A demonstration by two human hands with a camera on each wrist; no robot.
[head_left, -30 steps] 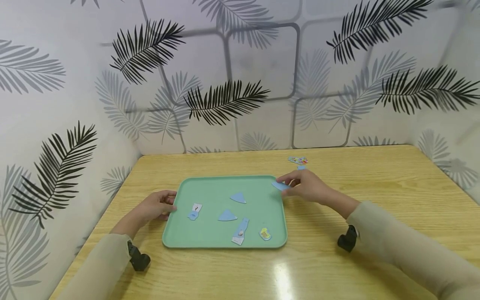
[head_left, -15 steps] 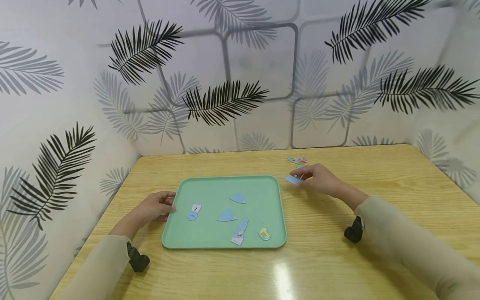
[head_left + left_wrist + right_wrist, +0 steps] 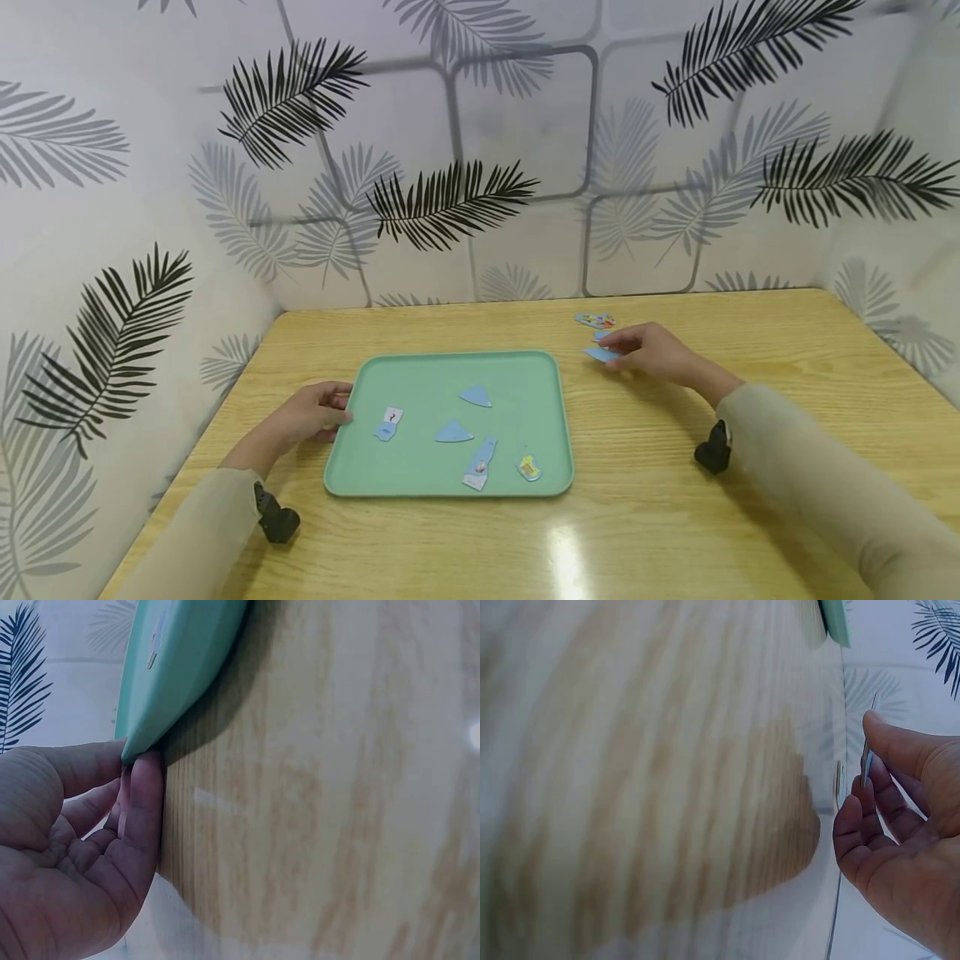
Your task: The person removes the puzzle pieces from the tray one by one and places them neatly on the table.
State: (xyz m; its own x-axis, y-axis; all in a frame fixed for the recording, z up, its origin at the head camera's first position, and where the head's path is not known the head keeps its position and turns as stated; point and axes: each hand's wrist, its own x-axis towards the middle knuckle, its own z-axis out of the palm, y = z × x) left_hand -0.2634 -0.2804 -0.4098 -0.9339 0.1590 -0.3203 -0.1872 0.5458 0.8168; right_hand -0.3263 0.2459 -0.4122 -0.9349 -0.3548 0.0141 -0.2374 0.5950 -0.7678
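Observation:
My left hand (image 3: 309, 415) pinches the left rim of a green tray (image 3: 420, 379); in the left wrist view its thumb and fingers lie on either side of the tray's edge. Past the tray's back right corner, my right hand (image 3: 654, 355) holds a thin light-blue puzzle piece (image 3: 601, 355) between thumb and fingers. The right wrist view shows that piece (image 3: 868, 754) edge-on, above the wooden table. Just behind it lie a small blue piece (image 3: 601, 335) and a multicoloured piece (image 3: 595, 320).
Several flat pieces lie in the tray: two blue wedges (image 3: 476, 395), a white-and-blue piece (image 3: 388, 423), a long blue strip (image 3: 480, 463) and a yellow-patterned piece (image 3: 528, 467). A leaf-patterned wall (image 3: 525, 242) stands behind the wooden table (image 3: 712, 350).
My right hand has moved from the tray's right rim to the right and back, carrying the blue puzzle piece towards the pieces behind. My left hand stays at the tray.

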